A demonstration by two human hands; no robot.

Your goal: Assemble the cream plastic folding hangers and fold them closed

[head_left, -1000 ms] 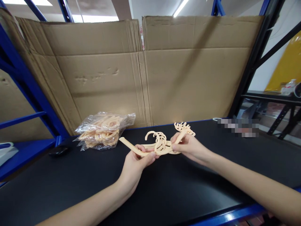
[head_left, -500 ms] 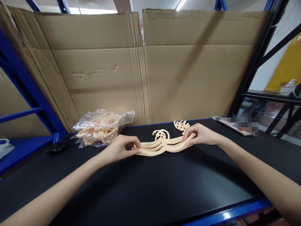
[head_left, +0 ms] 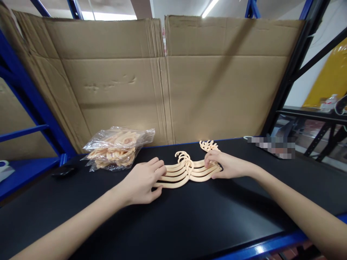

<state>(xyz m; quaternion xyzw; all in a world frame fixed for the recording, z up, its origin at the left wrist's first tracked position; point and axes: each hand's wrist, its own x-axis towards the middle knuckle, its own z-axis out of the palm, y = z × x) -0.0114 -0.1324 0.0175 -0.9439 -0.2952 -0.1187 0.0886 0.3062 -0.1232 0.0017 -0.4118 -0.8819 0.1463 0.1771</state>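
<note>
Several beige clothes hangers (head_left: 176, 177) lie fanned in overlapping rows on the black tabletop (head_left: 173, 224), their hooks bunched at the far side. My left hand (head_left: 143, 180) is closed over their left ends, thumb at the near edge and fingers across the top. At the opposite ends, my right hand (head_left: 227, 164) pinches the hangers between its thumb and curled fingers. Just beyond my right hand, the hooks of more beige hangers (head_left: 209, 145) show; the rest of them is largely hidden behind that hand.
A clear plastic bag (head_left: 115, 148) full of beige hangers sits at the back left. Beside it is a dark, flat object (head_left: 63, 170). A partly blurred phone-like object (head_left: 273, 147) lies at the back right. Cardboard sheets (head_left: 114, 79) wall off the back.
The hangers have come down and nearer to me, and their rows are spread further apart. My left hand has turned palm-down over their ends; my right hand has lowered slightly.
</note>
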